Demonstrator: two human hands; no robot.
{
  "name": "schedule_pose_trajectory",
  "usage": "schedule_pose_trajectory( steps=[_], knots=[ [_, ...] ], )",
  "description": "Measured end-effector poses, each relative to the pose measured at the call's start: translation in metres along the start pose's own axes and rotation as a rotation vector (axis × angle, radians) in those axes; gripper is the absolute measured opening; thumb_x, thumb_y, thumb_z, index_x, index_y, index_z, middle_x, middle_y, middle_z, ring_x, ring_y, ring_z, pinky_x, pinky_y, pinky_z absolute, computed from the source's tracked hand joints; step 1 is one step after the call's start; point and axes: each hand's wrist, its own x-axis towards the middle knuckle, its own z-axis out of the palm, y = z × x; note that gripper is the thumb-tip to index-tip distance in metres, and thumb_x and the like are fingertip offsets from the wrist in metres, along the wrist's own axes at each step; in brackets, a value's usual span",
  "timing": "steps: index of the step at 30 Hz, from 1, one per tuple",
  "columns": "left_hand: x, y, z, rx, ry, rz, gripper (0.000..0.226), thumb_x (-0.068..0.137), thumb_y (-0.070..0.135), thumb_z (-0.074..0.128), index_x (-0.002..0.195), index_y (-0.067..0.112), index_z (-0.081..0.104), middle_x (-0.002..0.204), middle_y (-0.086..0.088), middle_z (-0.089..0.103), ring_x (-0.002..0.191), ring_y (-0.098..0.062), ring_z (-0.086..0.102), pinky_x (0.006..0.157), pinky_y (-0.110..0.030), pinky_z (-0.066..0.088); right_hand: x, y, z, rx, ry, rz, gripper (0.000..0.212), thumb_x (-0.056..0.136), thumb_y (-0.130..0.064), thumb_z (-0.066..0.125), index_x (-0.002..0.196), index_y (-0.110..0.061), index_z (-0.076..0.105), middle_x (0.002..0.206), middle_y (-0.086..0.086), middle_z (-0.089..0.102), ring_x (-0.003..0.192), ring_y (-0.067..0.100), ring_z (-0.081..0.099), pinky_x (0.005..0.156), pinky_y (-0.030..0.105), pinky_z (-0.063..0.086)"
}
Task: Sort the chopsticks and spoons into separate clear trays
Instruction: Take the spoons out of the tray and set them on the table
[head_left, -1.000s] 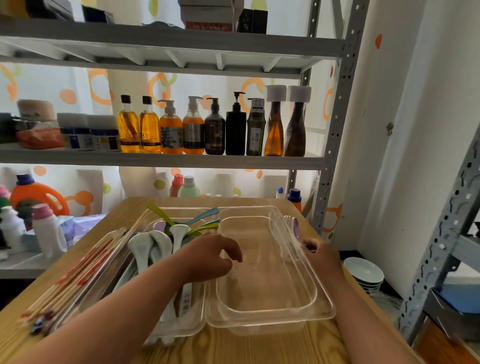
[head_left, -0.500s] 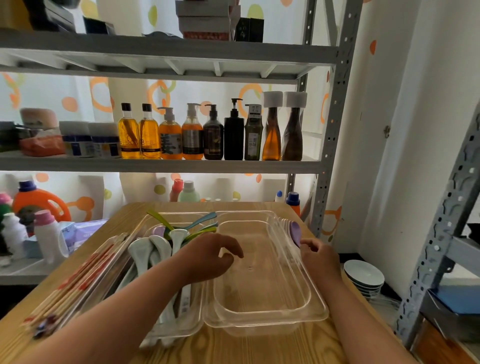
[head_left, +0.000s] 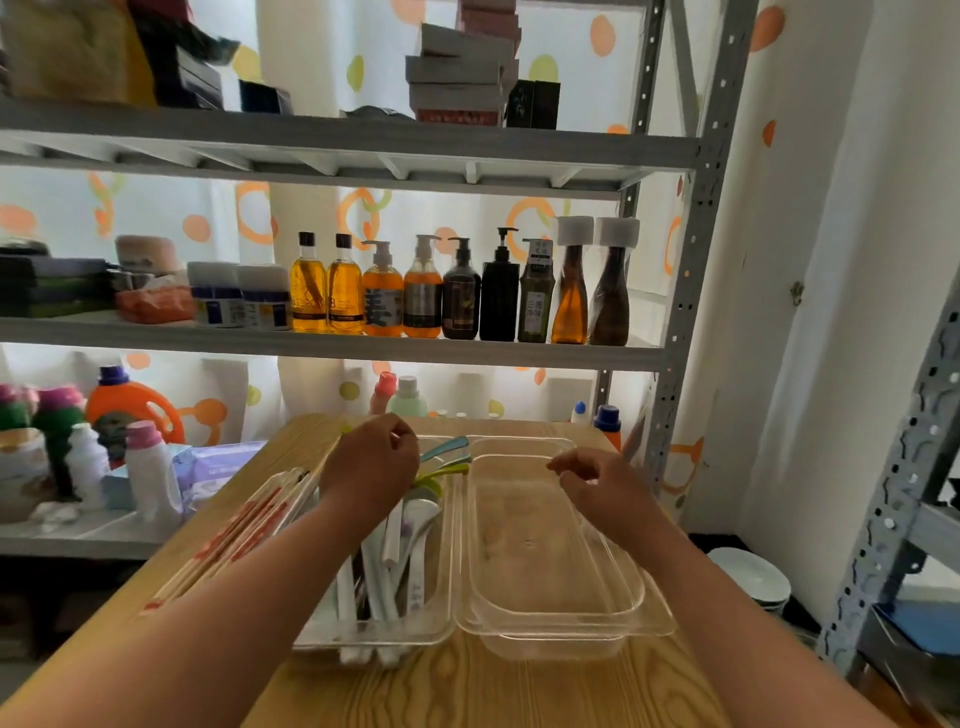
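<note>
Both hands have gone toward the far end of the trays since the earlier frame: the left hand (head_left: 371, 462) from the seam between the trays, the right hand (head_left: 592, 478) from the right rim.

Items as I see them:
- Left hand: above the far end of the left tray (head_left: 415, 631). Fingers curled, tips meeting the thumb. I cannot tell whether anything is pinched.
- Right hand: above the far part of the right tray (head_left: 571, 623). Fingers loosely curled, nothing seen in them.
- Chopsticks (head_left: 234, 535): one bundle along the left tray's left edge, long axis running from near left to far right.
- White spoons (head_left: 395, 545): in the left tray, lengthwise, handles toward me, ends poking past the near rim.
- Coloured spoons (head_left: 447, 457): teal and green, at the left tray's far end, handles pointing right.
- Trays: side by side on the wooden bench (head_left: 467, 686), long axes running away from me.
- Bottles (head_left: 457, 296): a row on the shelf (head_left: 332, 348). Labels carry characters, but the print is too blurred for me to read.
</note>
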Motion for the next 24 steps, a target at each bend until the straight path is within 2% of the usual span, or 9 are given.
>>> schedule_pose_trajectory(
  steps=[2, 4, 6, 10, 11, 13, 15, 22, 24],
  knots=[
    [0.0, -0.007, -0.006, 0.047, -0.042, -0.033, 0.019, 0.097, 0.024, 0.046, 0.103, 0.015, 0.061, 0.098, -0.003, 0.064, 0.085, -0.018, 0.057, 0.075, -0.03, 0.045, -0.003, -0.013, 0.007, -0.006, -0.039, -0.021, 0.02, 0.092, -0.016, 0.055, 0.107, -0.019, 0.067, 0.099, -0.009, 0.063, 0.089, 0.002, 0.058, 0.074, 0.004, 0.046],
    [-0.002, -0.012, -0.008, 0.086, -0.112, -0.044, 0.02, 0.097, 0.025, 0.048, 0.108, 0.015, 0.061, 0.1, -0.003, 0.065, 0.087, -0.017, 0.056, 0.075, -0.028, 0.044, -0.005, -0.025, 0.012, -0.017, -0.068, -0.033, 0.021, 0.093, -0.015, 0.053, 0.109, -0.017, 0.066, 0.1, -0.007, 0.063, 0.09, 0.005, 0.057, 0.064, -0.009, 0.034],
    [-0.005, -0.014, -0.006, 0.103, -0.158, -0.041, 0.02, 0.096, 0.026, 0.051, 0.109, 0.016, 0.063, 0.103, -0.002, 0.066, 0.088, -0.016, 0.057, 0.076, -0.027, 0.046, -0.007, -0.035, 0.016, -0.031, -0.08, -0.035, 0.021, 0.094, -0.017, 0.051, 0.11, -0.018, 0.065, 0.102, -0.008, 0.062, 0.09, 0.003, 0.055, 0.06, -0.015, 0.023],
    [-0.002, -0.016, 0.002, 0.109, -0.213, -0.019, 0.021, 0.093, 0.028, 0.056, 0.109, 0.018, 0.066, 0.106, -0.001, 0.068, 0.095, -0.017, 0.061, 0.087, -0.035, 0.053, -0.009, -0.047, 0.023, -0.034, -0.107, -0.057, 0.023, 0.096, -0.018, 0.049, 0.114, -0.018, 0.064, 0.109, -0.005, 0.063, 0.098, 0.004, 0.053, 0.058, -0.015, 0.022],
    [0.002, -0.016, 0.005, 0.116, -0.232, -0.008, 0.022, 0.094, 0.027, 0.056, 0.111, 0.018, 0.066, 0.108, -0.001, 0.068, 0.097, -0.018, 0.062, 0.09, -0.036, 0.053, -0.008, -0.047, 0.026, -0.038, -0.118, -0.057, 0.023, 0.095, -0.018, 0.05, 0.114, -0.018, 0.064, 0.11, -0.004, 0.063, 0.098, 0.004, 0.054, 0.06, -0.012, 0.027],
    [0.01, -0.012, 0.013, 0.126, -0.253, 0.017, 0.025, 0.095, 0.028, 0.054, 0.115, 0.018, 0.065, 0.114, -0.001, 0.068, 0.103, -0.019, 0.062, 0.093, -0.039, 0.051, -0.006, -0.048, 0.031, -0.022, -0.138, -0.057, 0.024, 0.094, -0.017, 0.052, 0.113, -0.019, 0.065, 0.111, -0.002, 0.065, 0.098, 0.006, 0.056, 0.073, 0.0, 0.038],
    [0.019, -0.006, 0.024, 0.112, -0.268, 0.055, 0.028, 0.096, 0.029, 0.052, 0.118, 0.017, 0.065, 0.117, -0.002, 0.067, 0.105, -0.021, 0.061, 0.094, -0.04, 0.051, -0.004, -0.047, 0.034, -0.019, -0.138, -0.051, 0.023, 0.093, -0.017, 0.052, 0.112, -0.02, 0.066, 0.111, -0.002, 0.066, 0.095, 0.005, 0.056, 0.078, 0.009, 0.042],
    [0.036, 0.01, 0.065, 0.07, -0.38, 0.002, 0.031, 0.096, 0.031, 0.055, 0.116, 0.01, 0.066, 0.111, -0.007, 0.069, 0.1, -0.023, 0.063, 0.093, -0.04, 0.051, -0.002, -0.037, 0.025, -0.028, -0.132, -0.049, 0.023, 0.094, -0.017, 0.05, 0.111, -0.022, 0.065, 0.108, -0.007, 0.065, 0.092, 0.002, 0.056, 0.06, -0.006, 0.035],
    [0.042, 0.014, 0.069, 0.069, -0.384, -0.004, 0.027, 0.093, 0.029, 0.059, 0.105, 0.007, 0.069, 0.098, -0.008, 0.07, 0.09, -0.022, 0.065, 0.088, -0.036, 0.053, -0.004, -0.036, 0.02, -0.031, -0.139, -0.052, 0.024, 0.096, -0.018, 0.047, 0.113, -0.021, 0.064, 0.109, -0.007, 0.064, 0.092, 0.001, 0.052, 0.06, -0.015, 0.022]
  ],
)
